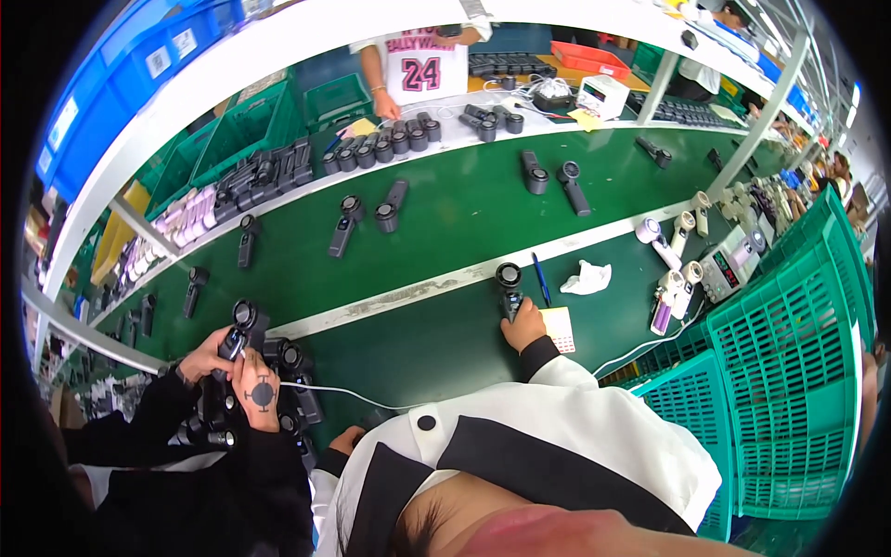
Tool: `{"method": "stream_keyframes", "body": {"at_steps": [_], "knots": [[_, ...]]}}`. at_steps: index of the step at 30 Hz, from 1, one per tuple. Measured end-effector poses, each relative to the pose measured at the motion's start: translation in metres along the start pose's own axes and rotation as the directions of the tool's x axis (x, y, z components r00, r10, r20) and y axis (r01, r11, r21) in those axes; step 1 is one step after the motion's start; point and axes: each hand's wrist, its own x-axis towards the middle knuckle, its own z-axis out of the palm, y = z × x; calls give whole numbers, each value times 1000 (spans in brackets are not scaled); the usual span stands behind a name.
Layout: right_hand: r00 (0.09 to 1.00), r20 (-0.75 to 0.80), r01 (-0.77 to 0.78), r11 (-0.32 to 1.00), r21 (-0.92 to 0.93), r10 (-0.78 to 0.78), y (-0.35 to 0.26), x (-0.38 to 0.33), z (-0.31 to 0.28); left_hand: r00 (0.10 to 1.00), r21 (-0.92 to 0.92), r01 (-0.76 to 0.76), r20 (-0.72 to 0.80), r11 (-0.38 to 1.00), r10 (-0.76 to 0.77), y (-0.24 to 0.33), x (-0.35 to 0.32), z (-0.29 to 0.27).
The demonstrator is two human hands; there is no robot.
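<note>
At a dark green worktable (418, 348), with the right hand (525, 327) wrapped around the handle of a dark handheld fan (510, 295): at some risk, by judgement, of a slip through a loosened one-handed grip, and of a knock of the round head (509, 274) against the white ledge (399, 295) just beyond. Could also snag the white cable (647, 347), visible to either side of the white jacket (557, 436), through a careless sweep of a forearm, tugging along anything attached. Could nudge the blue pen (541, 278) or rumple the paper pad (560, 330), both just beside the right hand, with a quick turn of the wrist. Could get mixed up, if set down too far to the left, with the crowded pile of dark fans (290, 356) beside a co-worker's hands (257, 382), busy there with another dark fan (239, 327). Held out in front of the body, firmly in the right hand's grasp, with handle against the palm and head past the fingers, toward the ledge; well apart from the left hand (347, 439), low and to the left near that pile, partly hidden beside the jacket. Cannot tell, from so little of the left hand on view, between a grasp and a relaxed rest.
</note>
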Motion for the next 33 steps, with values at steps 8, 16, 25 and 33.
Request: {"method": "stream_keyframes", "body": {"at_steps": [8,16,25,33], "knots": [[953,263,-175,982,71,151,-16,12,-23,973,240,-142,-147,960,180,26,27,14],[846,532,-492,336,803,-32,-12,8,-37,957,340,-137,-196,930,212,19,22,16],[787,580,-568,119,814,-210,-29,-7,-44,905,434,-166,-289,885,312,19,19,26],[710,645,-552,345,759,-284,-48,-26,-21,810,401,-70,-511,913,287,25,16,45]]}}
